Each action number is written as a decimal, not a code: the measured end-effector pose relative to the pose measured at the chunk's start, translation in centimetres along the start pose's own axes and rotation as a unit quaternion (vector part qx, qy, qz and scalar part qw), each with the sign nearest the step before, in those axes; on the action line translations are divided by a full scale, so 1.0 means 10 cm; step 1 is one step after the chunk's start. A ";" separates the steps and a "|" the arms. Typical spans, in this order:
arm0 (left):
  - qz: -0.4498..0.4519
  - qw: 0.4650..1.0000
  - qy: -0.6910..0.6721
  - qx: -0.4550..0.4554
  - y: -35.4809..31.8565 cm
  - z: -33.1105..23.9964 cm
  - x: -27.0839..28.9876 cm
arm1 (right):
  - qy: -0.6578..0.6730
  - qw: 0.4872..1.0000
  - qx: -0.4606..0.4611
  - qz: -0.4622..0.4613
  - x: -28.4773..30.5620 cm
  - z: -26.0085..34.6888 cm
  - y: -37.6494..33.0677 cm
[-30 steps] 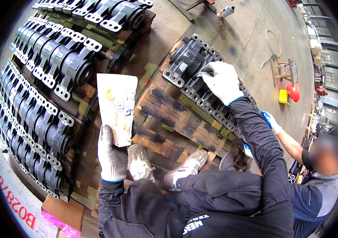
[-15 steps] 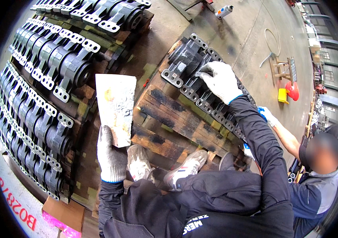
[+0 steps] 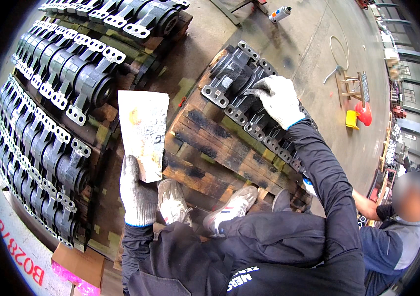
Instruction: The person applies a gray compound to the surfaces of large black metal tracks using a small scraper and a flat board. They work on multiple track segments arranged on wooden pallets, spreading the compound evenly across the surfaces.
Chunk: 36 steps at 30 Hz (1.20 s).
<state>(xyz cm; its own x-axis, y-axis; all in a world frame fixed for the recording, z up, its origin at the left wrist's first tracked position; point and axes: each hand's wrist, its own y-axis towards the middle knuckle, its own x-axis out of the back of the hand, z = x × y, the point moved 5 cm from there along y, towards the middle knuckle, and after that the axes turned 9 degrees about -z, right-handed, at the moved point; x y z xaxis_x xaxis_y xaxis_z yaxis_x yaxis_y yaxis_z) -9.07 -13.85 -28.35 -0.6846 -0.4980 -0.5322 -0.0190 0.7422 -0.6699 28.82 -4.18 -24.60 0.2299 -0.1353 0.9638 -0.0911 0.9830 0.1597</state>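
My left hand [image 3: 139, 196], in a light knit glove, grips the lower end of a flat white board [image 3: 143, 130]. Grey paste and an orange-yellow stain mark the board's face. My right hand [image 3: 278, 101], in a white glove, is held over a row of black track roller-like castings [image 3: 230, 74] with perforated side flanges. Its fingers are pinched together around something thin and dark, too small to make out, close against a casting. A patch of light grey paste [image 3: 225, 82] shows on the casting left of that hand.
A wooden pallet [image 3: 220, 143] lies under the castings, beside my shoes. Rows of similar castings [image 3: 67, 64] fill the left. A co-worker [image 3: 392, 232] is at the right. Farther off are a spray can [image 3: 280, 14], a wooden stool [image 3: 352, 86] and a yellow container [image 3: 351, 119].
My right hand has shifted slightly right along the casting. The co-worker's outstretched arm has dropped down and back behind my right sleeve. My left hand and the board stay nearly still.
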 end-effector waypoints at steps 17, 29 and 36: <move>0.006 1.000 0.012 0.002 0.03 0.02 0.07 | 0.042 0.996 -0.065 0.051 0.02 0.04 0.02; 0.019 0.999 0.035 0.001 0.07 0.03 0.16 | 0.034 0.997 -0.059 0.043 0.00 0.08 0.03; 0.018 1.000 0.001 0.012 0.01 0.01 0.01 | 0.012 0.995 -0.083 0.050 -0.03 0.02 0.00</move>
<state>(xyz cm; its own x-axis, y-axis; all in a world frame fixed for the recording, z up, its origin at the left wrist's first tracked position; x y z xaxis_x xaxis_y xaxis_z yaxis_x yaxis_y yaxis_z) -9.10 -13.91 -28.51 -0.6863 -0.4705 -0.5546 0.0234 0.7479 -0.6634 28.60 -4.15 -24.83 0.2515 -0.0356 0.9672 0.0470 0.9986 0.0246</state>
